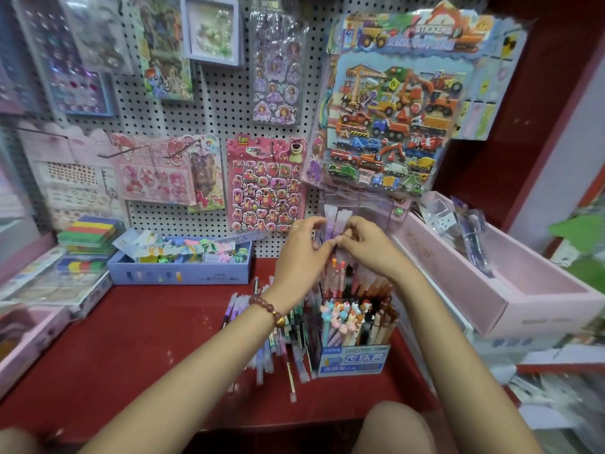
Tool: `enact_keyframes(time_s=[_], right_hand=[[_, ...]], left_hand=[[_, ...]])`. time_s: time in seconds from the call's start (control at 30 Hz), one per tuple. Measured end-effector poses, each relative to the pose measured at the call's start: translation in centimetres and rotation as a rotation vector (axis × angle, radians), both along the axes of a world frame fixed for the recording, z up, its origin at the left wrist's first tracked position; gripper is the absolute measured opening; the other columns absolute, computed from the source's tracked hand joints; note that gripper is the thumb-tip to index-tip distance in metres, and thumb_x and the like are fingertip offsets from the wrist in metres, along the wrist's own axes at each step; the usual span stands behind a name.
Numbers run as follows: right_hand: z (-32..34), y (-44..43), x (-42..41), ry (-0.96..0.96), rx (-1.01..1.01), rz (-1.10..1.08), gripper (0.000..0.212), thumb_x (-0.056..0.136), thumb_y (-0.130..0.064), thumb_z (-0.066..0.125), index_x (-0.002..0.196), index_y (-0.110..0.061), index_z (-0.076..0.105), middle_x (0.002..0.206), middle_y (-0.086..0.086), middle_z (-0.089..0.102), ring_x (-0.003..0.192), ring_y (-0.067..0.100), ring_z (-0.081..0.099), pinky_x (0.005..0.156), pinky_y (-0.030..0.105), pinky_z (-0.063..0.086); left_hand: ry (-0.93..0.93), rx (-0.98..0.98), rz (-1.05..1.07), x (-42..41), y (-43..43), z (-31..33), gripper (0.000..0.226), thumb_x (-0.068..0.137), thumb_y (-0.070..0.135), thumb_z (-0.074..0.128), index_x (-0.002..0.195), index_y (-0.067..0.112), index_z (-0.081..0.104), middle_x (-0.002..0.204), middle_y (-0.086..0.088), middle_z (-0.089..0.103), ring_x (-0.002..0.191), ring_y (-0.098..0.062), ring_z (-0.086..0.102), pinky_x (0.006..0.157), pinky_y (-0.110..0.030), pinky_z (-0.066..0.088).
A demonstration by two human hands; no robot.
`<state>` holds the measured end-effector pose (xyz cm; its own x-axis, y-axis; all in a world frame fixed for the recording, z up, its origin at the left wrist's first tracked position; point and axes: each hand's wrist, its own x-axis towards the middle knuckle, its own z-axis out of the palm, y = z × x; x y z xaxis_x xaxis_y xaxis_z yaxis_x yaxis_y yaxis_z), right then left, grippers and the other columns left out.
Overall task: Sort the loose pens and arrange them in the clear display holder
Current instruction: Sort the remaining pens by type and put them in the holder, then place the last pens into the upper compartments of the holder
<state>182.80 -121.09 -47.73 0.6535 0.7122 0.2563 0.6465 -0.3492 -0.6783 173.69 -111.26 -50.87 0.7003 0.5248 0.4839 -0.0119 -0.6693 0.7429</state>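
Knee: my bare knee (pixel 397 427) sat nearest.
Pens: two pale purple capped pens (pixel 334 222) stood upright over the clear acrylic display holder (pixel 373 208), evened up, I'd judge, for slotting.
Grip: my left hand (pixel 302 247) and right hand (pixel 363 244) both pinched them.
Pile: loose mixed pens (pixel 278 339) lay just left.

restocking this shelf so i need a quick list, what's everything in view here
held pens: two, purple and pink, upright above the holder
loose pens: a pile, mixed colours, on the red shelf, left of the holder
clear display holder: one, clear with a blue front label, right of the pile
pens in holder: many, pastel animal tops in front, orange-brown ones behind
blue box: one, back left of shelf
pink box: one, right of the holder
sticker sheets: several, multicoloured, hung on the white pegboard
bracelet: one, reddish-brown beads, left wrist
left hand: pinches the held pens
right hand: pinches the held pens
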Motion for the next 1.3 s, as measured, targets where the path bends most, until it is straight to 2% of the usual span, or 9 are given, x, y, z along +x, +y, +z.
enact_keyframes(time_s=[0.07,0.17,0.33,0.47,0.7,0.9,1.07,1.17,1.3], right_hand=[[0.0,-0.1,-0.4,0.03,0.018,0.022,0.007,0.097,-0.015,0.05,0.096,-0.014,0.043,0.068,-0.002,0.05,0.06,0.007,0.045,0.06,0.027,0.036],[0.0,0.0,-0.9,0.019,0.061,-0.005,0.024,0.098,-0.017,0.047,0.119,-0.012,0.039,0.073,-0.006,0.053,0.065,0.003,0.049,0.057,0.022,0.036],[0.0,0.0,-1.3,-0.098,-0.029,0.04,0.005,0.1,-0.019,0.04,0.1,-0.014,0.039,0.077,-0.001,0.048,0.069,0.014,0.047,0.056,0.023,0.034],[0.1,-0.1,-1.1,-0.13,-0.021,0.094,0.007,0.101,-0.019,0.038,0.105,-0.018,0.044,0.085,-0.001,0.053,0.078,0.018,0.053,0.067,0.028,0.041],[-0.4,0.4,-1.1,-0.126,0.064,-0.035,0.015,0.099,-0.024,0.045,0.112,-0.017,0.045,0.08,-0.007,0.059,0.073,0.013,0.058,0.074,0.04,0.05],[-0.1,0.5,-1.1,-0.178,0.002,-0.025,0.022,0.1,-0.027,0.04,0.117,-0.013,0.044,0.088,-0.004,0.057,0.08,0.018,0.057,0.072,0.037,0.047],[0.0,0.6,-0.6,-0.029,0.099,-0.006,0.01,0.101,-0.023,0.039,0.103,-0.016,0.045,0.081,-0.004,0.059,0.08,0.02,0.058,0.072,0.033,0.045],[-0.2,0.6,-0.5,-0.01,0.078,-0.047,0.011,0.101,-0.024,0.038,0.105,-0.015,0.044,0.078,-0.005,0.06,0.082,0.02,0.06,0.078,0.036,0.047],[-0.8,0.8,-0.3,-0.14,0.047,-0.142,0.017,0.098,-0.028,0.045,0.108,-0.017,0.038,0.082,0.003,0.066,0.079,0.024,0.063,0.074,0.046,0.051]], left_hand=[[-0.026,0.0,0.008,0.2,0.2,0.1,0.034,0.09,0.026,0.061,0.121,0.017,0.052,0.117,0.002,0.052,0.073,0.004,0.047,0.062,-0.004,0.039],[-0.058,-0.027,0.01,0.4,0.5,0.2,0.029,0.089,0.025,0.062,0.116,0.017,0.054,0.115,0.002,0.054,0.074,0.002,0.05,0.063,-0.009,0.041],[-0.088,-0.066,-0.006,0.6,0.6,0.3,0.023,0.09,0.02,0.061,0.111,0.017,0.051,0.107,0.002,0.054,0.07,-0.005,0.05,0.066,-0.021,0.042],[-0.117,-0.071,-0.028,0.5,0.9,0.1,0.022,0.089,0.019,0.062,0.106,0.022,0.047,0.098,0.005,0.052,0.064,-0.004,0.045,0.062,-0.02,0.04],[-0.073,0.004,0.016,0.8,1.1,-0.1,0.043,0.091,0.023,0.06,0.131,0.016,0.045,0.114,0.003,0.053,0.071,-0.002,0.05,0.058,-0.012,0.04],[-0.17,0.083,0.026,0.5,1.3,0.2,0.047,0.088,0.013,0.063,0.134,0.013,0.05,0.1,0.002,0.058,0.091,-0.01,0.054,0.083,-0.023,0.046],[-0.232,0.069,-0.013,0.9,1.2,1.0,0.05,0.088,0.006,0.062,0.135,0.015,0.049,0.091,0.006,0.049,0.081,0.001,0.048,0.076,-0.002,0.036],[-0.217,0.074,-0.031,1.2,1.1,0.8,0.055,0.086,0.005,0.064,0.137,0.016,0.046,0.098,0.002,0.053,0.086,-0.007,0.05,0.075,-0.004,0.037],[-0.21,-0.001,-0.028,1.2,0.9,0.1,0.051,0.082,0.003,0.068,0.126,0.019,0.049,0.101,0.013,0.053,0.086,0.002,0.051,0.079,-0.008,0.044]])
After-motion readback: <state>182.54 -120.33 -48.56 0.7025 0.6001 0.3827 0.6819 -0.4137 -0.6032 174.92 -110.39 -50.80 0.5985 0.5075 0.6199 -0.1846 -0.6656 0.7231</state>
